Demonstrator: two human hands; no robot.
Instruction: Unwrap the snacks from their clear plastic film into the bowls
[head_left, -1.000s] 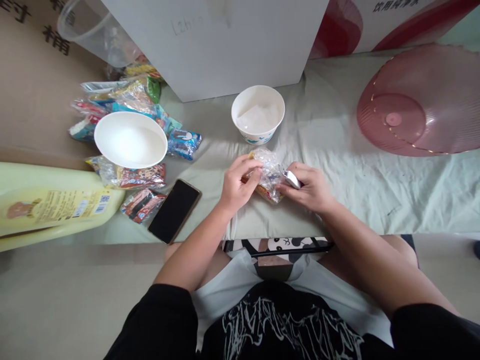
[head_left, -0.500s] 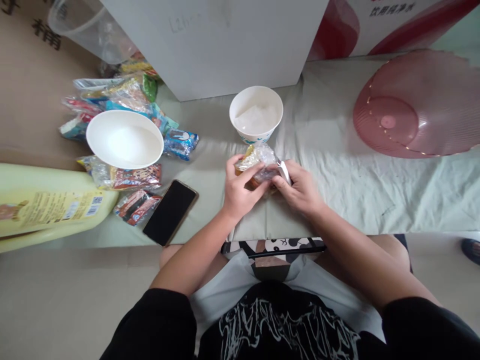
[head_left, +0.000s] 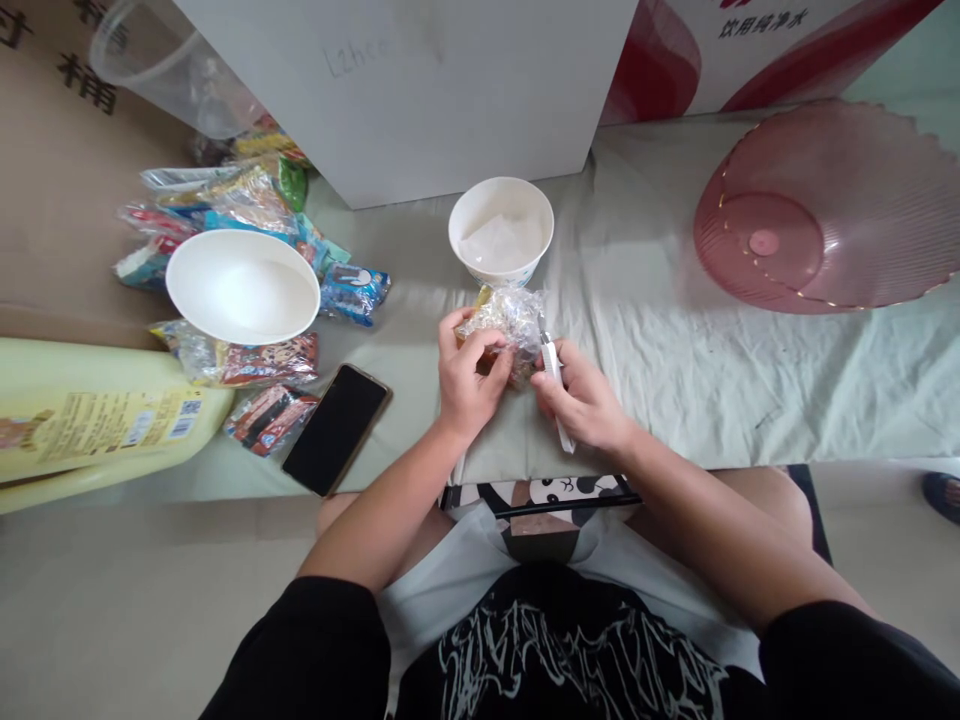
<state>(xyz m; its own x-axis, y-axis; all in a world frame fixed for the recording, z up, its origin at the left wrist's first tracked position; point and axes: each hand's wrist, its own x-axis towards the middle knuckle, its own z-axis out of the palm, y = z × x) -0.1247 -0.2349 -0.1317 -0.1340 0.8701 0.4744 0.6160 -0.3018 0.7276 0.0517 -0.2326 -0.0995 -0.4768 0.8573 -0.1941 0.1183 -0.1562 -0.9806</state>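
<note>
White and round, the paper bowl (head_left: pixel 541 225) is our marker, with some pale stuff (head_left: pixel 499 243) in it that is hard to make out; the shiny snack pack (head_left: pixel 517 315) is just in front of it, on the person's side; the left hand (head_left: pixel 466 390) has its fingers and thumb clamped on the pack, and they hide much of its left part, so I cannot tell what is inside; the right hand (head_left: pixel 589 400) is closed around a white tool (head_left: pixel 553 375), to the right and in front of the bowl; the tool's thin metal tip is by the pack's right edge, but I cannot tell if it touches.

Left of the bowl is a white dish (head_left: pixel 244 285), which hides part of the wrapped snacks (head_left: pixel 355 292); a black phone (head_left: pixel 337 430) lies left and in front of the bowl; farther left, a yellow jug (head_left: pixel 150 410) is cut off by the picture's edge; behind the bowl, a big white box (head_left: pixel 420 100) is cut off at the top; well to the right is a pink see-through basin (head_left: pixel 795 230).
</note>
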